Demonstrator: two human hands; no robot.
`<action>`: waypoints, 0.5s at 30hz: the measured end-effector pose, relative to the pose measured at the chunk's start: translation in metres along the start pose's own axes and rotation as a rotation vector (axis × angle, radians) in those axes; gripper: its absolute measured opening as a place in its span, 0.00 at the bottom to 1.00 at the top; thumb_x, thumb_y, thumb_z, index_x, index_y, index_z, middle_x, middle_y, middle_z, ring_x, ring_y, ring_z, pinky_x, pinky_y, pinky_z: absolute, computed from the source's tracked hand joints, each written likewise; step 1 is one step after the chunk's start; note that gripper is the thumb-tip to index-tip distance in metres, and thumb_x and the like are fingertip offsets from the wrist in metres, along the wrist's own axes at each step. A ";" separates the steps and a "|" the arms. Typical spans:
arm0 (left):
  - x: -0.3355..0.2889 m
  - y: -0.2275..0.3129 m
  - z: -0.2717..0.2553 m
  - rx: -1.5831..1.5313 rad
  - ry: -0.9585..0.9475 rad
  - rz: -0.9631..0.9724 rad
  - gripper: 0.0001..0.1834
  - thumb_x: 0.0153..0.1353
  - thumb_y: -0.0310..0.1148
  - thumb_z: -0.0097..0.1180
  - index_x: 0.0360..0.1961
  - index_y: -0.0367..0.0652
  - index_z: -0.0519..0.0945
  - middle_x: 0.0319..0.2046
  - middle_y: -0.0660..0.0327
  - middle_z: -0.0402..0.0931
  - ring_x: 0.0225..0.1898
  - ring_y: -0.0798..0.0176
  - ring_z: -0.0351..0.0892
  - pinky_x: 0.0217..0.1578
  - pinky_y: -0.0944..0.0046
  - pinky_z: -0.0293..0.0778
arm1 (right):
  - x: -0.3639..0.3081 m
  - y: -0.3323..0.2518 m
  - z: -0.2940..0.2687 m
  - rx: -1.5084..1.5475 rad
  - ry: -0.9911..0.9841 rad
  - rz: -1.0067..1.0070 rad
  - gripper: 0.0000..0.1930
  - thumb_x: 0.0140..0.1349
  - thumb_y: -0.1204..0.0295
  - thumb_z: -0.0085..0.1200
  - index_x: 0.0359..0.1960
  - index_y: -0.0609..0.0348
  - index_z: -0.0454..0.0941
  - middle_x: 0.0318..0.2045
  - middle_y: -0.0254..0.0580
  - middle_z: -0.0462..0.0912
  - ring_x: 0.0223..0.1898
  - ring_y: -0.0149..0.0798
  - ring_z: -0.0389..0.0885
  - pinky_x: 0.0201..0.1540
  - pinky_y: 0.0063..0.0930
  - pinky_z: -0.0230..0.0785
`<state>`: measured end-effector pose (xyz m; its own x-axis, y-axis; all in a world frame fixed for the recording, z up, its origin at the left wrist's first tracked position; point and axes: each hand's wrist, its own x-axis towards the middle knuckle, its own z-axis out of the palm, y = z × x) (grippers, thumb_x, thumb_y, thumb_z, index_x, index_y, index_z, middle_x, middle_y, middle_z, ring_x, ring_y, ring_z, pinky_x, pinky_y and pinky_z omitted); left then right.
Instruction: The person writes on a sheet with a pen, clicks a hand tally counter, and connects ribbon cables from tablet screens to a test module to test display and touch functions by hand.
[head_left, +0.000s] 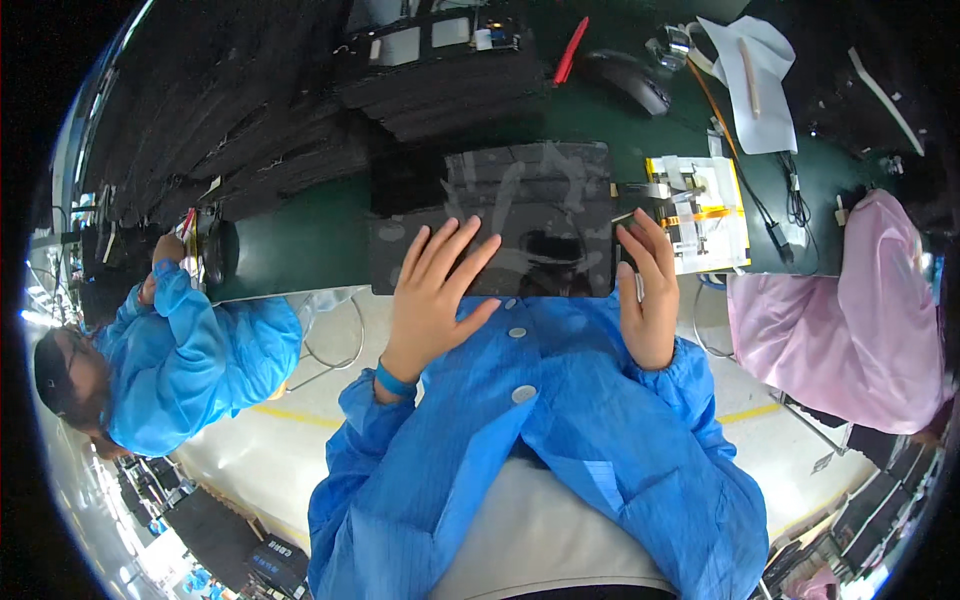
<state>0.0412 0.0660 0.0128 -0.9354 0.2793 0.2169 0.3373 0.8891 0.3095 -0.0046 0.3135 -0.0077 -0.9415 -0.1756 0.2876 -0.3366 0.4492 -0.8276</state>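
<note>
A glossy black flat panel lies at the table's near edge in front of me, with pale reflections across its surface. My left hand, a blue band at its wrist, rests on the panel's lower left part with its fingers spread. My right hand is at the panel's right edge, fingers stretched out and thumb apart. I see nothing gripped in it. A thin pale tip shows by its fingertips; I cannot tell what it is. Just right of that hand lies a white-and-yellow sheet with taped flat cables.
Beyond the panel are a red pen, a dark computer mouse, white paper and a black cable. Opened electronic parts lie at the back. A person in blue sits left, a person in pink right.
</note>
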 end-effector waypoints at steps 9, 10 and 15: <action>-0.002 0.002 -0.005 -0.016 0.073 0.012 0.34 0.43 0.41 0.62 0.57 0.57 0.71 0.61 0.54 0.61 0.62 0.50 0.61 0.61 0.50 0.56 | 0.013 -0.030 -0.021 0.549 -0.185 0.190 0.22 0.54 0.83 0.38 0.53 0.71 0.70 0.62 0.51 0.59 0.64 0.46 0.57 0.65 0.33 0.47; -0.004 0.002 -0.004 0.012 0.119 0.007 0.31 0.45 0.38 0.61 0.55 0.57 0.74 0.60 0.54 0.63 0.60 0.50 0.64 0.60 0.51 0.59 | 0.013 -0.040 -0.023 0.729 -0.156 0.239 0.23 0.54 0.82 0.38 0.54 0.71 0.69 0.64 0.51 0.56 0.65 0.45 0.54 0.66 0.34 0.43; -0.008 -0.014 -0.038 0.040 0.541 0.131 0.14 0.50 0.25 0.61 0.40 0.43 0.82 0.41 0.54 0.80 0.44 0.53 0.79 0.46 0.58 0.75 | 0.039 -0.076 -0.053 0.384 -0.289 -0.166 0.24 0.52 0.77 0.46 0.54 0.66 0.70 0.62 0.55 0.57 0.61 0.49 0.62 0.62 0.39 0.51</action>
<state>0.0475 0.0372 0.0421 -0.6942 0.1723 0.6988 0.4331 0.8755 0.2143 -0.0164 0.3190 0.0915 -0.8145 -0.4772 0.3298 -0.3997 0.0497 -0.9153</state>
